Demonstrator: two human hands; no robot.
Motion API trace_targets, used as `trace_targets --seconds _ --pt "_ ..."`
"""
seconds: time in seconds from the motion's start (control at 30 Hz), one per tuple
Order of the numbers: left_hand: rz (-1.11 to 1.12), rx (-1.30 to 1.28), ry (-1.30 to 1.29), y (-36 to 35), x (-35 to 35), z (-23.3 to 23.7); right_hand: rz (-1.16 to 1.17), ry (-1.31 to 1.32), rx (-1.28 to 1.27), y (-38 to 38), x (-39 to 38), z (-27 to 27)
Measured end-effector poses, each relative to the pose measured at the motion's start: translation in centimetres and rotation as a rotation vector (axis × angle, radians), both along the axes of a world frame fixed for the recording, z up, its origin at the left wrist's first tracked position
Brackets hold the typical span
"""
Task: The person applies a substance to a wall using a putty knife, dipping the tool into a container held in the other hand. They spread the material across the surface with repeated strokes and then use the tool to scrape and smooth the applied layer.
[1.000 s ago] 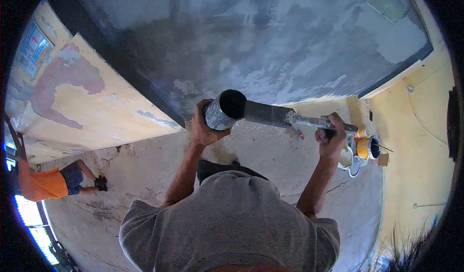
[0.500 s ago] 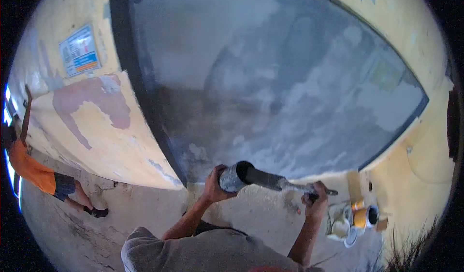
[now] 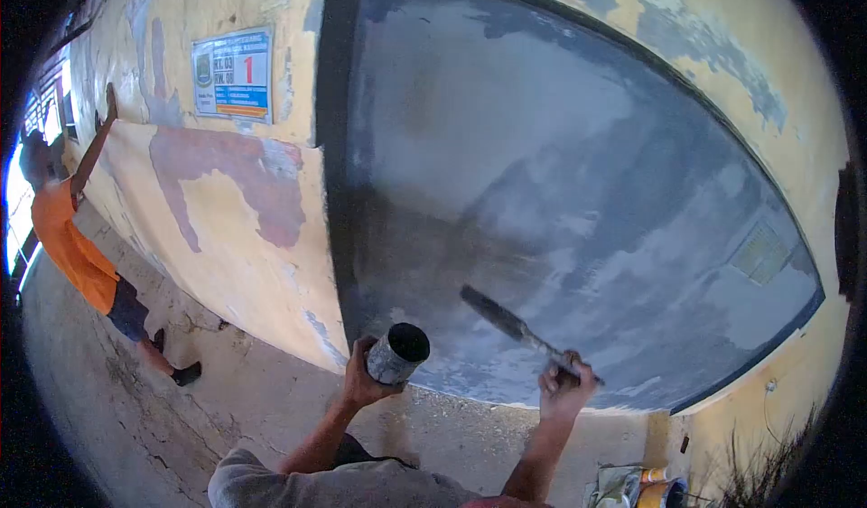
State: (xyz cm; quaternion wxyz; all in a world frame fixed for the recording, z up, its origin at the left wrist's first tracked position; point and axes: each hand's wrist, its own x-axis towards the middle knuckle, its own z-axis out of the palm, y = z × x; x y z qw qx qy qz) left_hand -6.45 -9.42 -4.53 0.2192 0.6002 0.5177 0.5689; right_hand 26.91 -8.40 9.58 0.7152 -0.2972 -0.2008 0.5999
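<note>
My left hand (image 3: 363, 374) is wrapped round the side of a grey-smeared can (image 3: 394, 354), whose dark mouth faces up toward me. In my right hand (image 3: 567, 386) is a paintbrush (image 3: 492, 313), gripped by its handle, with its long dark head pointing up and left. The brush head is apart from the can and overlaps the lower part of a large grey panel (image 3: 578, 165) on the wall. Patchy lighter and darker grey covers this panel, and a near-black border (image 3: 339, 165) frames it.
Cream wall (image 3: 235, 300) with peeling patches surrounds the panel. A printed sign (image 3: 232, 74) hangs at upper left. Farther left, a person in an orange shirt (image 3: 74, 246) stands with an arm against the wall. Paint containers (image 3: 664, 492) sit on the floor at lower right.
The brush has come out of the can's mouth and moved up in front of the grey panel. My view has shifted, so the sign and the other person appear farther right.
</note>
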Motion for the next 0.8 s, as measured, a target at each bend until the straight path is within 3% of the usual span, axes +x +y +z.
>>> trace_targets --seconds 0.03,0.13,0.23,0.43,0.63,0.8 --pt "0.01 0.018 -0.025 0.2 -1.3 -0.2 0.112 -0.005 0.123 1.5 -1.7 1.1" --pt "0.074 -0.03 -0.026 -0.4 -4.6 2.1 0.122 0.066 0.243 5.3 -8.1 6.0" --pt "0.037 -0.034 -0.012 0.3 -9.0 1.2 0.196 0.176 0.382 8.5 -14.3 11.9" --pt "-0.063 0.014 0.022 2.5 -16.3 0.2 0.024 0.157 0.629 14.3 -24.7 21.6" --pt "-0.165 -0.026 0.026 4.1 -20.5 1.8 -0.117 0.075 0.835 17.6 -31.2 26.9" --pt "-0.204 0.043 0.017 5.8 -21.6 0.7 -0.382 0.09 0.86 16.9 -32.8 26.4"
